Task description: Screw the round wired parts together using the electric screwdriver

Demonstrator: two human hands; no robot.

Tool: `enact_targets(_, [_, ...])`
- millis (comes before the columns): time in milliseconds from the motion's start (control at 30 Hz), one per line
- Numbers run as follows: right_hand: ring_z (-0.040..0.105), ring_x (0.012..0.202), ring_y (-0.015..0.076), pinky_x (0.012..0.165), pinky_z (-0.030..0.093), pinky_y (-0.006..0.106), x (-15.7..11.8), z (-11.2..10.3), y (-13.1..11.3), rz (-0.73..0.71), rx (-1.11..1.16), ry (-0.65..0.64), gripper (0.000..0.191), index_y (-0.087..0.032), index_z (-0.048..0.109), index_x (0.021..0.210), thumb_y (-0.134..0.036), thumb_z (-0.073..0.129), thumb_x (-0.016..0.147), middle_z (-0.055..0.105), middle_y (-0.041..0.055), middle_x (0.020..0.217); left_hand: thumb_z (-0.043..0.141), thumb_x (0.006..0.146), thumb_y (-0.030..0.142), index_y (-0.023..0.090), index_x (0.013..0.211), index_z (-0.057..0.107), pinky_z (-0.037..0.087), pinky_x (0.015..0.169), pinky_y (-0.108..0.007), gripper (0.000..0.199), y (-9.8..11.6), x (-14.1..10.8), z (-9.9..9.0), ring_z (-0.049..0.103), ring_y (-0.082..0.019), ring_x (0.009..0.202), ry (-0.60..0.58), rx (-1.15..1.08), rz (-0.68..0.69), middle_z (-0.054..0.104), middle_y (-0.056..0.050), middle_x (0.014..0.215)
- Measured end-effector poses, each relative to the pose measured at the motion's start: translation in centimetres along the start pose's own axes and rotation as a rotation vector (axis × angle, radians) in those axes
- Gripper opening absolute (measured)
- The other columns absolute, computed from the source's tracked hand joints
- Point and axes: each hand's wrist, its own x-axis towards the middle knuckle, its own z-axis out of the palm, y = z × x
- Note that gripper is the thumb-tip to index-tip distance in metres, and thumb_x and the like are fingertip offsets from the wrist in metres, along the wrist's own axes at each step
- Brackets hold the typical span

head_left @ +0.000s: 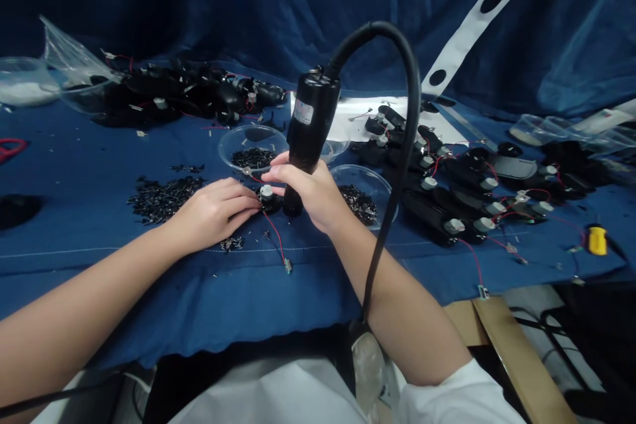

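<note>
My right hand (320, 192) is wrapped around a black electric screwdriver (313, 119), its thick cable looping up and back toward me. Its lower end stands tilted near the cloth, and the tip is hidden. My left hand (218, 210) grips the edge of a small black housing (271, 202) with its fingertips. On this housing sits a whitish motor (267, 192), and a red wire (278, 232) runs from it to a tiny green circuit board (287, 266). Beside my left hand lies a heap of small black parts (161, 199), with several loose screws (232, 244) below.
Clear bowls with dark small parts (253, 158) and screws (358, 204) stand behind and right. Black housings with motors and red wires (447, 205) crowd the right; more black parts (189, 93) lie back left. A yellow-and-black object (596, 240) is far right.
</note>
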Motion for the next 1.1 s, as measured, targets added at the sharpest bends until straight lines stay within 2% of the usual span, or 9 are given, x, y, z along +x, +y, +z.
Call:
enact_targets(200, [0.075,0.094,0.0229,0.094,0.061,0.044,0.01,-0.03,0.06,-0.007,-0.001,0.007,0.019,-0.024,0.069,0.087,-0.038,0.079,0.078,0.073,0.0005,0.085,0.061,0.104,0.026,0.025,0.103,0.079,0.063,0.09,-0.038,0.018,0.01,0.6,-0.05,0.076,-0.021,0.095,0.046,-0.075,0.038,0.081,-0.006,0.103])
enact_targets(367, [0.074,0.095,0.0227,0.095,0.061,0.043,0.09,-0.07,-0.04,0.007,-0.019,0.002,0.019,-0.024,0.069,0.087,-0.038,0.078,0.078,0.074,0.0008,0.086,0.061,0.103,0.029,0.025,0.098,0.08,0.064,0.087,-0.037,0.02,0.05,0.65,-0.21,0.077,-0.021,0.09,0.05,-0.095,-0.013,0.082,-0.006,0.097])
enact_targets(533, [0.075,0.097,0.0232,0.097,0.061,0.044,0.08,-0.07,0.05,0.0,-0.011,0.01,0.021,-0.024,0.07,0.09,-0.038,0.079,0.078,0.074,0.0005,0.086,0.06,0.102,0.027,0.025,0.096,0.079,0.064,0.102,-0.042,0.021,-0.25,0.71,0.03,0.079,-0.021,0.092,0.058,-0.093,-0.005,0.082,-0.004,0.097])
enact_targets(633, [0.075,0.096,0.0229,0.096,0.061,0.043,0.03,-0.08,0.17,-0.011,0.008,-0.005,0.018,-0.024,0.069,0.09,-0.037,0.078,0.08,0.072,-0.0004,0.082,0.059,0.102,0.025,0.025,0.098,0.08,0.062,0.108,-0.045,0.021,-0.43,0.82,0.14,0.079,-0.021,0.093,0.058,-0.039,0.05,0.082,-0.004,0.097])
enact_targets(733, [0.075,0.095,0.0229,0.094,0.062,0.043,-0.01,-0.06,0.14,-0.008,0.003,-0.001,0.017,-0.024,0.069,0.09,-0.036,0.077,0.08,0.071,-0.0006,0.081,0.056,0.104,0.023,0.023,0.102,0.08,0.06,0.112,-0.046,0.024,-0.37,0.86,0.13,0.078,-0.022,0.098,0.015,0.046,0.1,0.081,-0.005,0.099])
enact_targets(867, [0.075,0.094,0.0236,0.093,0.062,0.044,-0.05,0.09,-0.03,0.007,0.017,0.002,0.019,-0.023,0.068,0.091,-0.035,0.077,0.079,0.071,0.0,0.08,0.051,0.107,0.024,0.02,0.109,0.079,0.059,0.115,-0.047,0.028,-0.09,0.85,0.1,0.076,-0.022,0.104,-0.074,0.095,0.052,0.081,-0.006,0.104])
enact_targets(1100, [0.076,0.093,0.0239,0.094,0.062,0.045,0.06,0.2,0.08,-0.014,0.023,-0.002,0.015,-0.024,0.067,0.09,-0.033,0.075,0.081,0.069,-0.0012,0.074,0.047,0.108,0.029,0.021,0.106,0.079,0.061,0.112,-0.048,0.033,-0.44,0.77,0.14,0.075,-0.027,0.114,-0.108,0.106,0.026,0.08,-0.01,0.111])
